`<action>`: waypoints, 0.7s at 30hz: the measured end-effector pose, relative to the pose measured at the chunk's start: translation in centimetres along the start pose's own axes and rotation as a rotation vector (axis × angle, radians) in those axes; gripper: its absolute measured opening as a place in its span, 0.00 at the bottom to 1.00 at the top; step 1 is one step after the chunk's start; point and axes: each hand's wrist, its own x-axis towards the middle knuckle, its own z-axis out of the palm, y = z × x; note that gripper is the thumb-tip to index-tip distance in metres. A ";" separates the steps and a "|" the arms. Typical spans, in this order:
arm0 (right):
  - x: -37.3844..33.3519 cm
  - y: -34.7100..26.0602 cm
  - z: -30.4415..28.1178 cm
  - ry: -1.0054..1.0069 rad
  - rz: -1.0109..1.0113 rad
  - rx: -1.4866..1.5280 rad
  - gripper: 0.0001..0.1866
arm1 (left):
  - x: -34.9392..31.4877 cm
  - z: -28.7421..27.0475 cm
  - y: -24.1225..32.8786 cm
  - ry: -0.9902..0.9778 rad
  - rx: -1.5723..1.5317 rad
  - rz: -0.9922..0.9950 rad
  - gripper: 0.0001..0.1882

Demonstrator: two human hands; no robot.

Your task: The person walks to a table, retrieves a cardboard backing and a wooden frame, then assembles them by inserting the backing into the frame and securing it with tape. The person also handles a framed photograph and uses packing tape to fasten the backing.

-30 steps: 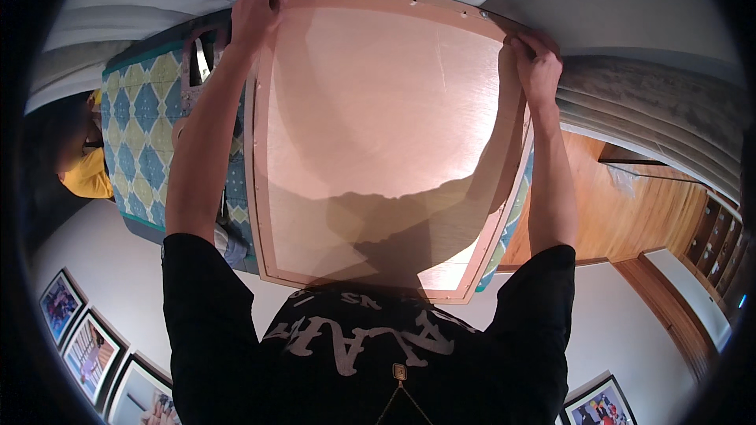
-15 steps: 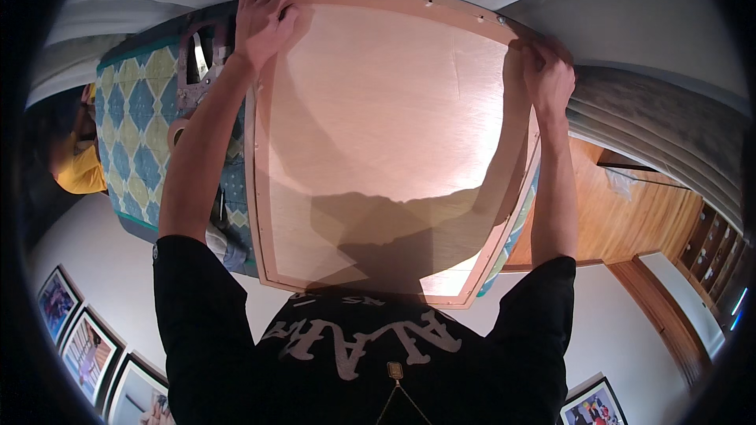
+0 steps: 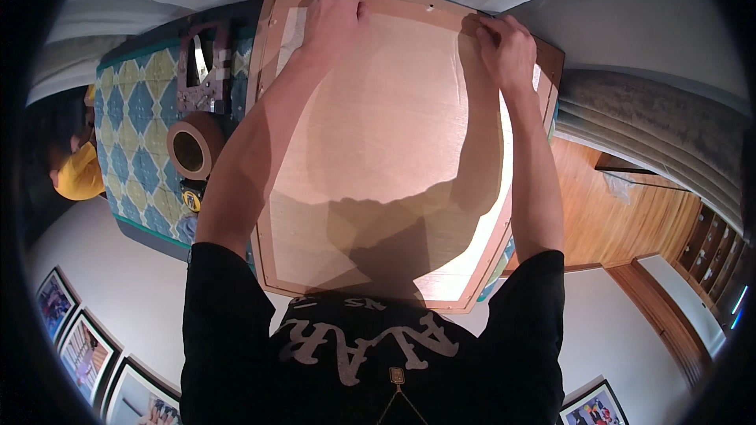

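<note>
A large, flat framed panel (image 3: 378, 134) lies in front of me, its pale thin board set in a wooden rim. My left hand (image 3: 337, 16) is at the far rim, left of the middle, with its fingers bent over the edge. Farther right on the same rim is my right hand (image 3: 510, 55), its fingers curled in close to the wood. Whatever its fingertips pinch is hidden. Between the hands a small metal fastener (image 3: 431, 7) shows on the rim. The shadow of my head and arm falls across the board.
Left of the panel, a patterned quilt (image 3: 142, 149) carries a thick tape roll (image 3: 211, 138), a yellow-black tape measure (image 3: 191, 198) and a metal tool with an oval opening (image 3: 216, 83). A person in yellow (image 3: 80, 171) is at far left. Grey curtains (image 3: 614, 0) hang close beyond the panel.
Both my hands have moved inward along the far rim, away from the corners. The panel has turned or shifted slightly, and the tape roll and tape measure show more fully.
</note>
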 end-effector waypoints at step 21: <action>-0.9 -0.6 0.2 -0.019 -0.056 0.022 0.07 | 0.6 -0.5 -1.3 -0.122 -0.061 0.044 0.04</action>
